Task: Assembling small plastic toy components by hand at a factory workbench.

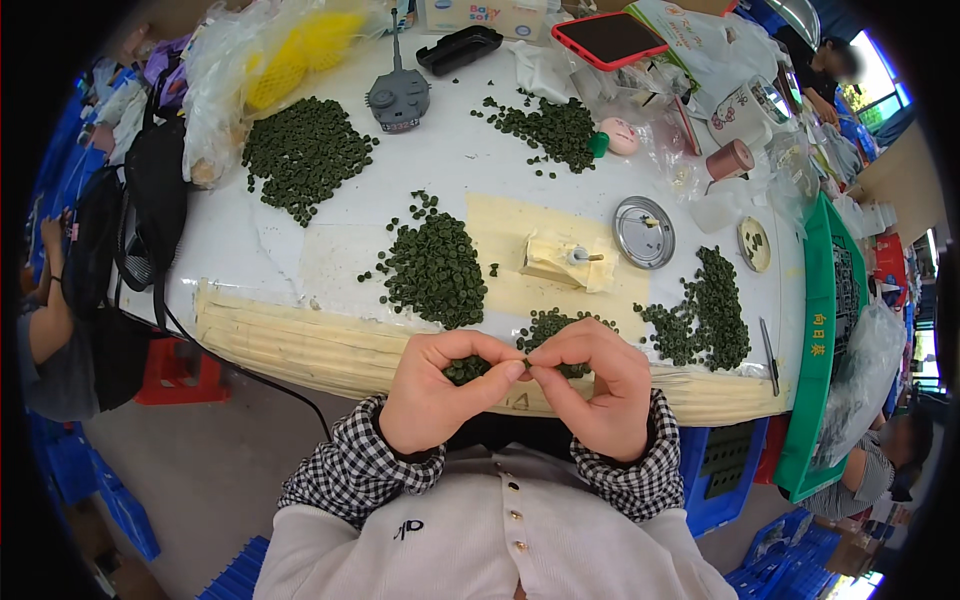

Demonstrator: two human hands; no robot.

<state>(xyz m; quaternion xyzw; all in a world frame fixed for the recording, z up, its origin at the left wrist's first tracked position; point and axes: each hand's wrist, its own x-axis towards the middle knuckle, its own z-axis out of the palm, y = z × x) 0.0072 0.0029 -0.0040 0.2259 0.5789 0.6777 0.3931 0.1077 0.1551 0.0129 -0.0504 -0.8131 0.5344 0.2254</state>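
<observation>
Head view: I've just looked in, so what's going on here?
A person's left hand and right hand meet at the fingertips over the near edge of the table, pinching what looks like one small piece, mostly hidden. Small dark green parts lie in several loose heaps. Beyond the hands stand a tape-covered block and, farther back, a grey model turret.

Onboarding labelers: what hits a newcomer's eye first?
Likely the heaps of small, round, dark-green pieces across the white table. Next, the grey model tank turret at its far side and the red-cased black phone farther right. Front centre, left hand and right hand meet.
</observation>
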